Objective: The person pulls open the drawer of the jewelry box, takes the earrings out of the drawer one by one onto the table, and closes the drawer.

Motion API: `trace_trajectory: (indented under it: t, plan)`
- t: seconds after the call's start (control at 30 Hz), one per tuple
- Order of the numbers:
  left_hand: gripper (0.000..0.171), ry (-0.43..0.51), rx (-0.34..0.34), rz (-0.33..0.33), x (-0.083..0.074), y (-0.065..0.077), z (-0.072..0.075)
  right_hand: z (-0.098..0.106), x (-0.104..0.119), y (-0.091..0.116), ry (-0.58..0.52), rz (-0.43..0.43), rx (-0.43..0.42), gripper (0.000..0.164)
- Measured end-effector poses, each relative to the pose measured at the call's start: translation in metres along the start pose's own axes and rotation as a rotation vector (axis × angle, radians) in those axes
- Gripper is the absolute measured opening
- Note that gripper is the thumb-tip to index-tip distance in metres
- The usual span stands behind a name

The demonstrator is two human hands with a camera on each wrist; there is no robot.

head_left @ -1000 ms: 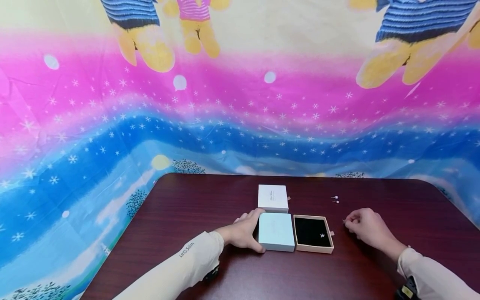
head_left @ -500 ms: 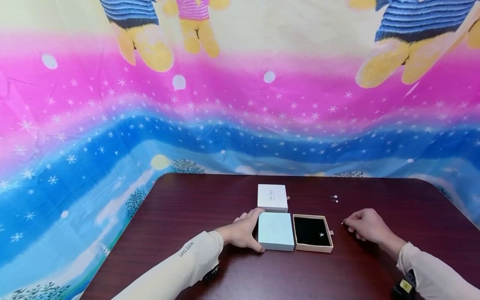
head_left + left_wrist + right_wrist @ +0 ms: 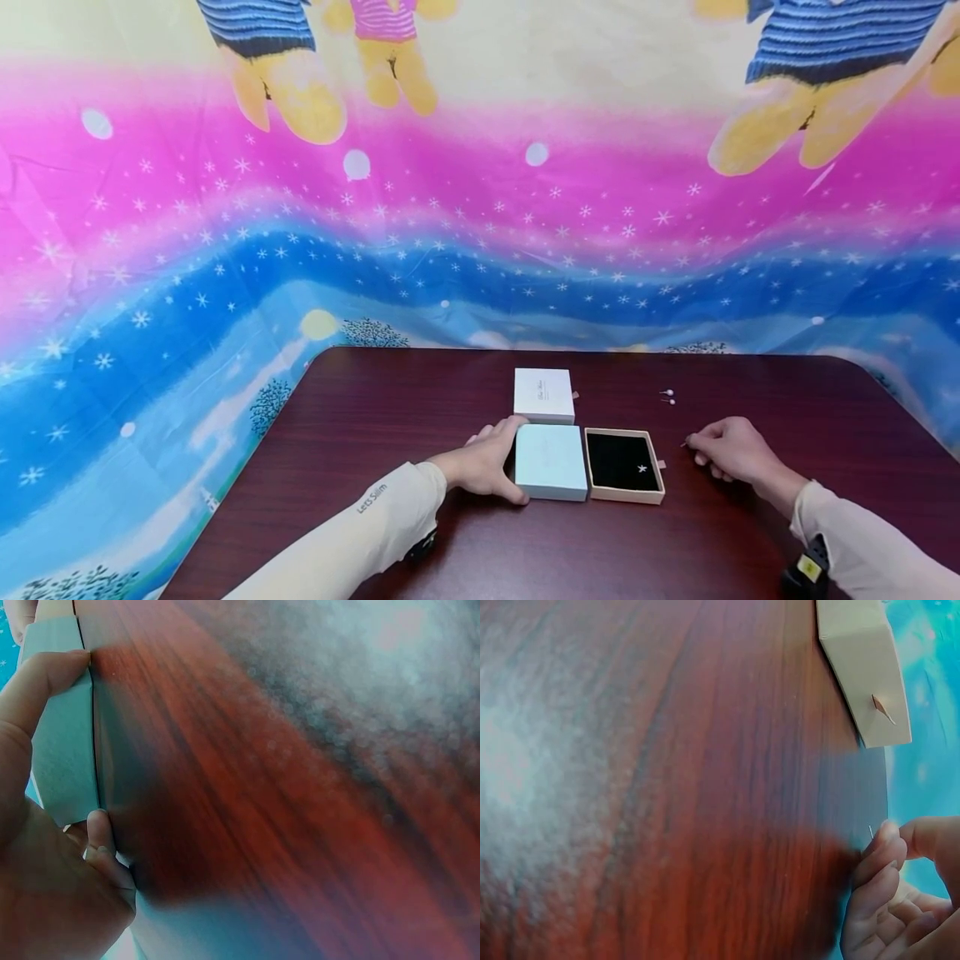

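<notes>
My left hand (image 3: 486, 464) holds the pale blue box (image 3: 551, 462) by its left end, thumb at the front corner and fingers at the back corner. In the left wrist view, the thumb (image 3: 56, 679) lies over the box's side. To the right sits an open cream drawer (image 3: 628, 499) with black lining and a small white star-shaped earring (image 3: 642, 469) near its right side. Beyond the drawer, my right hand (image 3: 735, 450) pinches a tiny earring, mostly hidden by the fingertips. Its thin pin (image 3: 870, 832) pokes out in the right wrist view.
Behind the blue box stands a white lettered box (image 3: 542, 393) with a small tab. Two pearl stud earrings (image 3: 670, 392) lie on the dark wooden table (image 3: 420, 392) at the back right. A ribbon tab (image 3: 883, 709) sticks out from the drawer's right wall.
My right hand has turned slightly, and its fingertips point more to the left with the earring now showing at their tips. The left hand and the boxes stay put.
</notes>
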State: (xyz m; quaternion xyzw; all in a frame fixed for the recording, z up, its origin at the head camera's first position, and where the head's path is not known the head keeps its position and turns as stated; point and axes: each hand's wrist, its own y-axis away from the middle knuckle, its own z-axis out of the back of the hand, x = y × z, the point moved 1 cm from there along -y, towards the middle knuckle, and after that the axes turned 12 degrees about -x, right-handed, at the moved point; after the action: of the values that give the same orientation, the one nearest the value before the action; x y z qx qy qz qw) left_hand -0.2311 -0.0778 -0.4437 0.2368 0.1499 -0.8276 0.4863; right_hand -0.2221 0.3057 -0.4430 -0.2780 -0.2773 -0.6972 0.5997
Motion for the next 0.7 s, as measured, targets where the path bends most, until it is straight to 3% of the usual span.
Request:
trace_trajectory:
  t: [0.7]
  plan:
    - [0.104,0.005,-0.002,0.004,-0.0011,0.0010,0.0008,-0.0006,0.0015,-0.0045,0.012,0.012,0.052,0.024]
